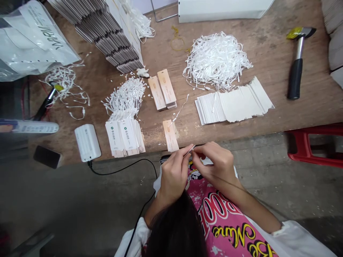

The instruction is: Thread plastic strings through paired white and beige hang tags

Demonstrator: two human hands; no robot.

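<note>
At lower centre, the left hand point(173, 175) and right hand point(214, 165) are pinching a thin white string point(192, 148) between fingertips. It is trailing to a tag point(170, 135) lying at the tabletop point(268, 53) edge, keeping the loop taut.

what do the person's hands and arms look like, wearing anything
Both the left hand and the right hand are bare: no gloves, and no rings or watch that I can make out. The forearms are uncovered too. White sleeves are pushed up towards the elbows, and between the arms shows a pink printed garment with yellow and white lettering.
</note>
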